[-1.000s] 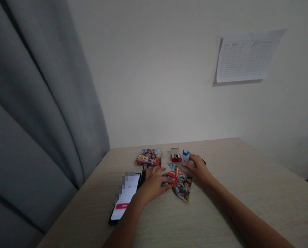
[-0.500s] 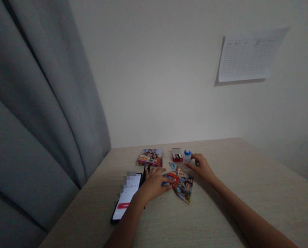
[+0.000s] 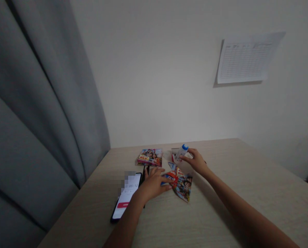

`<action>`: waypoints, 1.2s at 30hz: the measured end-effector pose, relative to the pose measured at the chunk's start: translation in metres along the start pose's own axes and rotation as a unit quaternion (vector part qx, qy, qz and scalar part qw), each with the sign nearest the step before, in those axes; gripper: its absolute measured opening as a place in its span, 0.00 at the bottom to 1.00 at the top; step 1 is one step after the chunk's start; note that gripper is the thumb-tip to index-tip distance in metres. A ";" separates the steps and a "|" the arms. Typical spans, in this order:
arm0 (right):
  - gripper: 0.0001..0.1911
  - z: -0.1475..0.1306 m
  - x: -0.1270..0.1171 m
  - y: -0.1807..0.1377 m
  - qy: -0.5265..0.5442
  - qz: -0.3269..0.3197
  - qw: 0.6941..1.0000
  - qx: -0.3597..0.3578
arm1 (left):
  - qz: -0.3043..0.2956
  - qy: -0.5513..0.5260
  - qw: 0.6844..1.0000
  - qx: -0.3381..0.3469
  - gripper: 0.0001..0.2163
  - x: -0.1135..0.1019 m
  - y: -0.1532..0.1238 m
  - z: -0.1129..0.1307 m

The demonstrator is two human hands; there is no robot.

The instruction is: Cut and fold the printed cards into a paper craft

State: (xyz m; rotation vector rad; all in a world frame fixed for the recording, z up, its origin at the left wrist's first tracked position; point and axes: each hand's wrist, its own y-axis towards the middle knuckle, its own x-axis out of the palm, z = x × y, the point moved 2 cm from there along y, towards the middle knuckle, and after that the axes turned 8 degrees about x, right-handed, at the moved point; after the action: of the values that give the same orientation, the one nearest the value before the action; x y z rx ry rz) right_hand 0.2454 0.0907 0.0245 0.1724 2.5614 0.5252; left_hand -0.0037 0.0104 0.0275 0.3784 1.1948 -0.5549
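My right hand (image 3: 196,161) grips a small white bottle with a blue cap (image 3: 181,152), lifted off the table and tilted to the left. My left hand (image 3: 154,182) lies flat with its fingers spread on the left edge of a colourful folded paper (image 3: 182,182) on the wooden table (image 3: 221,206). Behind the bottle, partly hidden by it, stands a small red box (image 3: 173,157). A stack of colourful printed sheets (image 3: 150,157) lies farther back on the left.
A lit phone (image 3: 126,196) lies left of my left forearm, with a dark pen-like object (image 3: 144,170) just beyond it. Grey curtains (image 3: 40,103) hang at the left. A printed sheet (image 3: 247,58) is stuck on the wall at the right.
My right hand has lifted the bottle from the table and tipped it leftward. My left hand stays on the folded paper.
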 end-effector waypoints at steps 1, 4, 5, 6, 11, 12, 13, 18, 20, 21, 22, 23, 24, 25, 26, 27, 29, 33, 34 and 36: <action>0.20 -0.002 0.003 0.003 -0.005 -0.013 1.000 0.002 | -0.005 -0.003 1.000 -0.002 0.16 0.000 0.000 0.000; 0.20 -0.007 0.014 0.012 -0.017 -0.029 0.999 0.007 | -0.021 -0.014 1.000 -0.009 0.17 -0.002 -0.001 -0.001; 0.20 -0.009 0.018 0.015 -0.022 -0.030 0.999 0.009 | -0.026 -0.018 0.999 -0.010 0.17 -0.003 -0.002 -0.001; 0.19 -0.011 0.022 0.018 -0.027 -0.034 0.999 0.008 | -0.029 -0.021 0.999 -0.011 0.16 -0.004 -0.002 -0.001; 0.19 -0.022 0.038 0.026 -0.083 -0.050 0.995 0.030 | -0.036 -0.031 0.999 -0.014 0.17 -0.007 -0.004 0.000; 0.18 -0.024 0.040 0.026 -0.089 -0.052 0.994 0.033 | -0.037 -0.031 0.999 -0.014 0.17 -0.008 -0.004 0.000; 0.18 -0.026 0.043 0.026 -0.094 -0.053 0.994 0.036 | -0.038 -0.032 0.999 -0.012 0.17 -0.008 -0.004 0.000; 0.18 -0.027 0.049 0.022 -0.114 -0.055 0.991 0.053 | -0.040 -0.032 0.999 -0.008 0.17 -0.008 -0.004 0.000; 0.19 -0.026 0.050 0.022 -0.122 -0.056 0.989 0.058 | -0.039 -0.034 0.999 -0.008 0.17 -0.008 -0.004 0.000; 0.19 -0.026 0.051 0.021 -0.126 -0.057 0.989 0.061 | -0.038 -0.037 0.999 -0.008 0.17 -0.008 -0.004 0.000; 0.19 -0.026 0.051 0.021 -0.130 -0.057 0.988 0.063 | -0.037 -0.038 0.999 -0.008 0.17 -0.008 -0.004 0.000; 0.19 -0.025 0.051 0.021 -0.134 -0.058 0.987 0.066 | -0.036 -0.040 0.999 -0.009 0.17 -0.008 -0.004 0.000; 0.19 -0.025 0.052 0.021 -0.137 -0.058 0.986 0.069 | -0.035 -0.041 0.999 -0.009 0.16 -0.008 -0.004 0.000; 0.19 -0.025 0.053 0.021 -0.141 -0.057 0.986 0.071 | -0.034 -0.040 0.999 -0.011 0.16 -0.008 -0.004 0.000; 0.19 -0.025 0.054 0.020 -0.144 -0.057 0.985 0.073 | -0.033 -0.039 0.999 -0.011 0.16 -0.008 -0.004 0.000; 0.18 -0.025 0.054 0.020 -0.147 -0.056 0.985 0.075 | -0.033 -0.038 0.999 -0.012 0.16 -0.008 -0.004 0.000; 0.18 -0.025 0.056 0.020 -0.152 -0.055 0.984 0.077 | -0.033 -0.036 0.999 -0.014 0.16 -0.008 -0.004 0.000; 0.17 -0.027 0.059 0.020 -0.159 -0.054 0.983 0.078 | -0.028 -0.035 0.999 -0.011 0.16 -0.008 -0.004 0.001; 0.17 -0.027 0.060 0.020 -0.159 -0.055 0.983 0.079 | -0.027 -0.036 0.999 -0.010 0.16 -0.008 -0.004 0.001; 0.16 -0.026 0.061 0.021 -0.159 -0.055 0.983 0.079 | -0.029 -0.039 0.999 -0.011 0.15 -0.008 -0.004 0.001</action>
State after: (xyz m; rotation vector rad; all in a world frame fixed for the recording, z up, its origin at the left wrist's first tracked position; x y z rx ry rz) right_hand 0.1798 0.1142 0.0252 0.1543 2.2828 0.2299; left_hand -0.0075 0.0087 0.0350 0.3018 1.1382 -0.6004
